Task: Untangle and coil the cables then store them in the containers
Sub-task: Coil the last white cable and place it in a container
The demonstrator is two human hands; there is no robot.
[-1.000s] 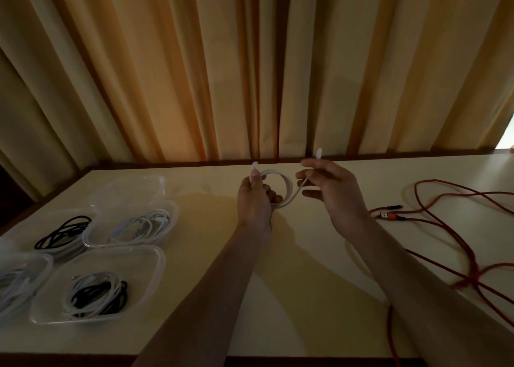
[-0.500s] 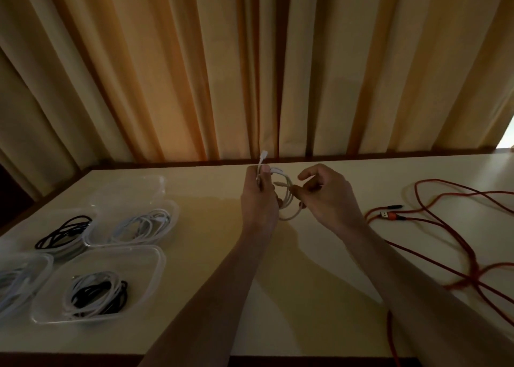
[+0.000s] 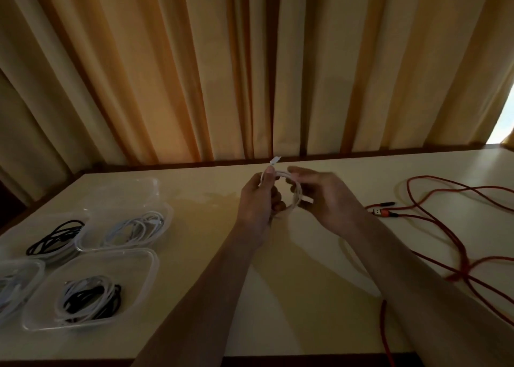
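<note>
A white cable (image 3: 297,192) is wound into a small coil held above the table's far middle. My left hand (image 3: 257,199) grips the coil's left side, and one plug end sticks up above its fingers. My right hand (image 3: 325,197) pinches the coil's right side with curled fingers. A long orange cable (image 3: 445,227) lies loose and tangled on the table to the right, its plugs near my right wrist. At the left stand several clear plastic containers; the nearest container (image 3: 144,261) holds coiled white and black cables, and another container (image 3: 83,241) holds white cables.
A container with a black cable (image 3: 54,237) and one with white cables (image 3: 16,280) sit at the far left. An empty clear container (image 3: 133,188) stands behind them. Curtains (image 3: 250,74) hang beyond the table's (image 3: 292,297) far edge.
My right hand brought the free end in from the upper right and wrapped it round the coil. The plug end above my left hand shifted slightly. Both hands stay close together.
</note>
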